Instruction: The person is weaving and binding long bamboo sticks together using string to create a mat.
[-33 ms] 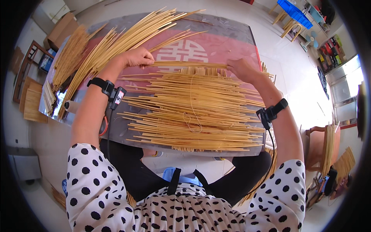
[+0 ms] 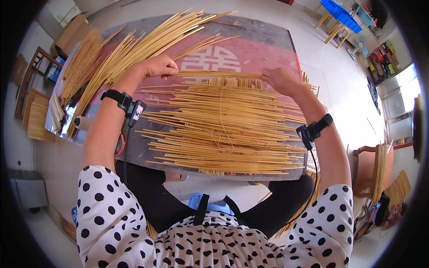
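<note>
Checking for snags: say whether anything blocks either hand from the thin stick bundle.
Nothing visible: the left hand pinches one end of the bundle, the right hand is at the other. The loose thread lies on the stick pile.

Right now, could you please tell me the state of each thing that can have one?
Left hand: pinching the upper sticks' left end
Right hand: at their right end, grip unclear
Upper sticks: roughly level between the hands
Layered sticks: side by side, ends uneven
Thread: slack, partly looped
Wrist straps: fastened
Fan: cannot tell whether running
</note>
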The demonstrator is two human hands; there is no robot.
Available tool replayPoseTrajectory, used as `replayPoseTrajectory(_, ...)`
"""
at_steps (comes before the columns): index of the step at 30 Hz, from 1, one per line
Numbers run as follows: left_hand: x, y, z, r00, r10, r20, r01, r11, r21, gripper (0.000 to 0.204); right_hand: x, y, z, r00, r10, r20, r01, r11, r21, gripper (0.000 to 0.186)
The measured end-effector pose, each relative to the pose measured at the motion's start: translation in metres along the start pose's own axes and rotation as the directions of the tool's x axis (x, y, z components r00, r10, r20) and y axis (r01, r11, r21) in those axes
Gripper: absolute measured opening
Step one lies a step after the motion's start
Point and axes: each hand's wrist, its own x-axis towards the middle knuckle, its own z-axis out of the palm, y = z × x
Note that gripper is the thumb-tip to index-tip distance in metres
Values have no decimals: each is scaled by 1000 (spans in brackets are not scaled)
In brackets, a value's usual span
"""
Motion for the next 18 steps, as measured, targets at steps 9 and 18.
replayPoseTrajectory(9, 7, -3, 6, 999, 27, -26, -26, 999, 46, 18, -2, 3, -1, 996, 86, -20, -83, 991, 100, 17)
replayPoseTrajectory(18, 11, -5, 5, 1000, -8, -20, 8, 1000, -5, 17, 5, 21, 11, 1000, 7, 20, -9, 997, 75, 22)
